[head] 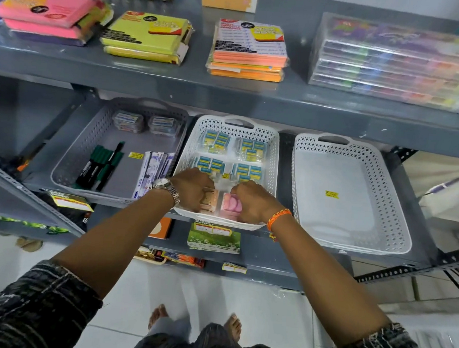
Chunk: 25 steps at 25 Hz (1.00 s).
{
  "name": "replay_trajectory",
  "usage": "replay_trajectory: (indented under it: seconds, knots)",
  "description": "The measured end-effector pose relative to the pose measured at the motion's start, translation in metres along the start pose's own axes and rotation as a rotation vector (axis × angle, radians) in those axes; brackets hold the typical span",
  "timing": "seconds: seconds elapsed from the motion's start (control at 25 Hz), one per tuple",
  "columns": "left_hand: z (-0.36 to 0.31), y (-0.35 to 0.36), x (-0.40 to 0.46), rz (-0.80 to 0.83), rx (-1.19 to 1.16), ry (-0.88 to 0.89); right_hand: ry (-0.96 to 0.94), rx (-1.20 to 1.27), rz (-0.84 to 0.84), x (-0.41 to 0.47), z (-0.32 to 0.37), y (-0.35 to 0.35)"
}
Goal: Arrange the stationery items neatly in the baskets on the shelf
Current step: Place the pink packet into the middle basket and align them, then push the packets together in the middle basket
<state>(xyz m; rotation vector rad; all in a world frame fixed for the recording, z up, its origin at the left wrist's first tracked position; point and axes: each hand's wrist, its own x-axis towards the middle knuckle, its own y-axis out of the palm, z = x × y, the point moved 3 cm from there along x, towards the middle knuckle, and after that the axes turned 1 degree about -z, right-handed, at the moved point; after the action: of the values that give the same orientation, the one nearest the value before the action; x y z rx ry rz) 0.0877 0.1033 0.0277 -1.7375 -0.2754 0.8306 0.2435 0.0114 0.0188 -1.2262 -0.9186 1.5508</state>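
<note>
White lattice basket [274,160], middle of the shelf [228,92], being filled with small packs.

The left hand [192,189] closes on a tan pack [209,199] and the right hand [251,199] on a pink pack [230,205], side by side at the basket's front edge, before four blue-labelled bundles [231,157]. They look light, boxy and film-slick; best pinched by the side faces.
</note>
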Motion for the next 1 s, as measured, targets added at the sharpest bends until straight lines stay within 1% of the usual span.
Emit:
replay_trajectory:
  seconds: [0.12, 0.28, 0.36, 0.44, 0.48, 0.56, 0.6, 0.64, 0.72, 0.8, 1.0]
  knots:
    - [-0.001, 0.000, -0.002, -0.023, -0.011, 0.023, -0.002, 0.018, -0.010, -0.001, -0.001, -0.001]
    - [-0.001, 0.002, 0.000, -0.025, -0.040, -0.004, 0.018, 0.058, 0.033, 0.001, -0.004, 0.004]
    - [0.002, 0.000, -0.001, 0.042, -0.105, -0.008, 0.045, 0.108, 0.075, -0.002, -0.011, -0.004]
    - [0.011, -0.013, -0.005, 0.135, -0.230, -0.038, 0.077, 0.246, 0.087, -0.006, -0.026, -0.027]
    - [0.018, -0.022, -0.004, 0.125, -0.289, -0.044, 0.098, 0.355, 0.067, -0.007, -0.035, -0.042]
    - [0.029, -0.041, 0.006, -0.026, -0.310, -0.027, 0.140, 0.480, -0.033, 0.000, -0.052, -0.066]
    - [0.032, -0.045, 0.015, -0.103, -0.251, -0.016, 0.150, 0.442, -0.075, 0.008, -0.056, -0.072]
    - [0.032, -0.046, 0.025, -0.144, -0.179, -0.009, 0.151, 0.349, -0.084, 0.018, -0.055, -0.074]
    - [0.027, -0.040, 0.043, -0.119, -0.086, -0.033, 0.130, 0.157, -0.036, 0.035, -0.047, -0.067]
    - [0.022, -0.031, 0.058, -0.094, -0.054, -0.042, 0.102, 0.039, 0.022, 0.046, -0.043, -0.054]
    - [0.029, -0.020, 0.077, -0.100, -0.029, -0.037, 0.078, -0.068, 0.041, 0.059, -0.052, -0.039]
